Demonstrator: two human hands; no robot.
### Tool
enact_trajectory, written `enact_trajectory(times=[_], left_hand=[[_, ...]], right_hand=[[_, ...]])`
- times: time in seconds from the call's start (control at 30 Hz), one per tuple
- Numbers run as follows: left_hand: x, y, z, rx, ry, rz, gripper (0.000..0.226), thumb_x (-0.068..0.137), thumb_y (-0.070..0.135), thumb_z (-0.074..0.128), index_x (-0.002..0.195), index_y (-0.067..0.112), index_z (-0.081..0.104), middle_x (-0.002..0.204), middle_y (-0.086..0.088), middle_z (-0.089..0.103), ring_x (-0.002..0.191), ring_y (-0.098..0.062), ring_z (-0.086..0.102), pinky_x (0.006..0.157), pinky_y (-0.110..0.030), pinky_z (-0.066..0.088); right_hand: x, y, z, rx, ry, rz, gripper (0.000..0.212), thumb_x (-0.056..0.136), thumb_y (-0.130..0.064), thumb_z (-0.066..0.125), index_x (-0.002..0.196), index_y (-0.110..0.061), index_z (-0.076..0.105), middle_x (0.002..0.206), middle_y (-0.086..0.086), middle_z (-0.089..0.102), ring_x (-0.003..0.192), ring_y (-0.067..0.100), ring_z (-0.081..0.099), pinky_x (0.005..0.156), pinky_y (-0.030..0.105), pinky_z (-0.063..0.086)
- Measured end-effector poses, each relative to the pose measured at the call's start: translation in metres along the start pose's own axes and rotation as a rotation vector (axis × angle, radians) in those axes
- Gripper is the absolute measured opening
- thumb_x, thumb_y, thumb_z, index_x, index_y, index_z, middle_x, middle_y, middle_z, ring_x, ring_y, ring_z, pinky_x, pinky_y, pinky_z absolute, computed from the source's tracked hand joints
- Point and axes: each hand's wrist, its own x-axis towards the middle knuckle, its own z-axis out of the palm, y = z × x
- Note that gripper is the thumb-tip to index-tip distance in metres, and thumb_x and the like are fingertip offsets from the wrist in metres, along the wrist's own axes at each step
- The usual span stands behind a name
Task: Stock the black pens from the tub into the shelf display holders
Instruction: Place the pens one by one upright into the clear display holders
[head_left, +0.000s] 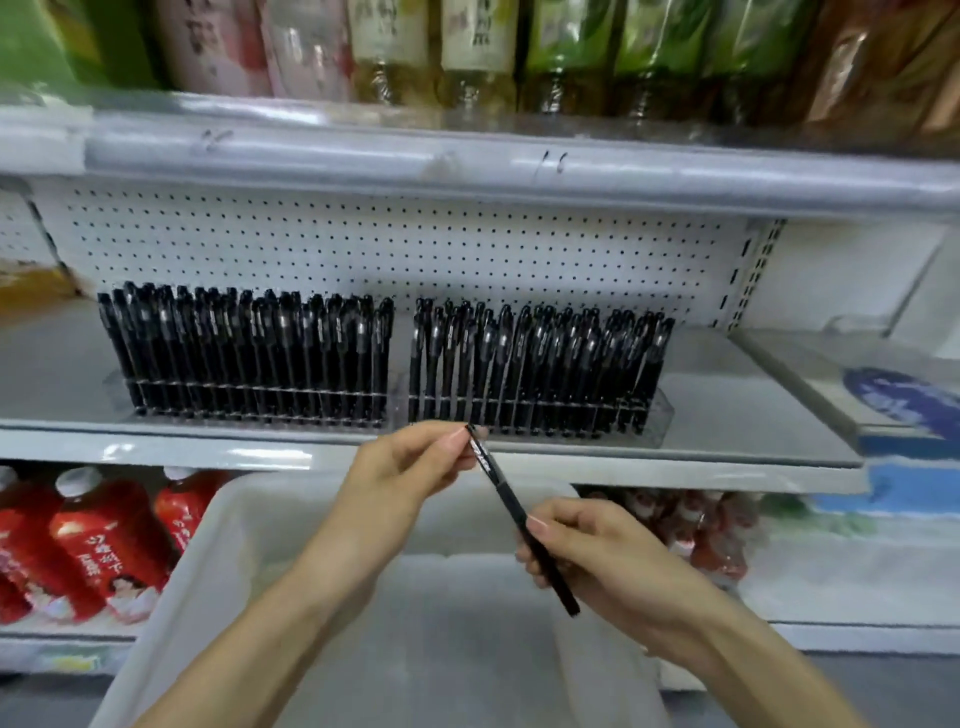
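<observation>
One black pen (497, 483) held by left hand (410, 467) and right hand (597, 558) above tub (228, 519); grey shelf (727, 405), pegboard (363, 244).

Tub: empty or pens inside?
Looks empty: visible floor of the tub is bare, part hidden. Only loose pen is held by left hand and right hand.

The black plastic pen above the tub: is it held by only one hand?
No, the black plastic pen is pinched at its upper end by the left hand and gripped lower down by the right hand.
</observation>
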Motion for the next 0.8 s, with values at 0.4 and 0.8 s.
enact_trajectory(times=[0.4,0.8], left_hand=[[0.036,0.015,0.040,0.115,-0.013,0.132,0.010,0.082,0.019,0.065,0.082,0.016,0.074,0.087,0.005,0.073,0.080,0.000,0.064,0.069,-0.005,0.044],[0.040,-0.008,0.010,0.338,0.096,0.312,0.035,0.073,0.038,0.059,0.106,0.026,0.062,0.099,0.009,0.067,0.092,0.000,0.062,0.077,-0.009,0.046]], right_hand=[[0.017,-0.041,-0.016,-0.300,0.109,-0.306,0.005,0.085,-0.011,0.066,0.085,-0.012,0.071,0.075,-0.002,0.070,0.076,0.006,0.065,0.068,0.018,0.050],[0.014,-0.073,-0.064,-0.386,0.367,-0.564,0.013,0.084,-0.004,0.065,0.095,-0.010,0.060,0.088,0.002,0.069,0.081,0.012,0.069,0.070,0.021,0.055]])
